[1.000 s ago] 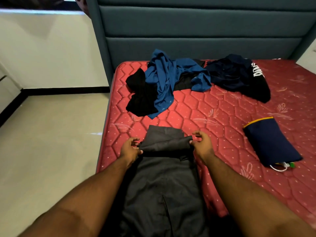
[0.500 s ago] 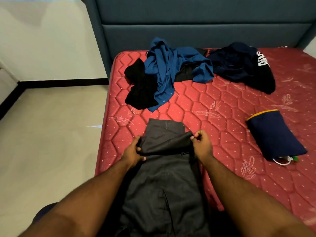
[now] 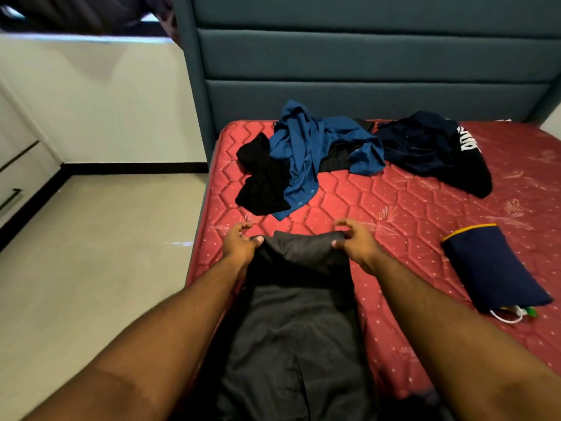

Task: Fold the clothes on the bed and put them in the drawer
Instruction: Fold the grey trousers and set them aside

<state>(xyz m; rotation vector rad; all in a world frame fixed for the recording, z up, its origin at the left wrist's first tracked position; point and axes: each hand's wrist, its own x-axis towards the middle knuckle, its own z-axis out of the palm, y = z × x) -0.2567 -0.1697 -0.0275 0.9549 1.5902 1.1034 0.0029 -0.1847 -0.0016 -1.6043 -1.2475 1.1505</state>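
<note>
teal headboard (image 3: 364,65), cream floor (image 3: 100,253), white wall (image 3: 100,98)

Dark trousers (image 3: 299,344) run off the bottom edge; the black garment (image 3: 261,180) disappears partly under the blue shirt (image 3: 306,147).

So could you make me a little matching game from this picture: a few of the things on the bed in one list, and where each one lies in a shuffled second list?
Things:
1. dark grey garment
2. blue shirt
3. navy pouch with yellow trim
4. navy garment with white lettering

Places:
A. far end, towards the right, near the headboard
B. right side of the mattress, alone
C. near edge, pinched by the left hand and right hand
D. crumpled over black clothes, far left

Pairs: 1-C, 2-D, 3-B, 4-A
</note>
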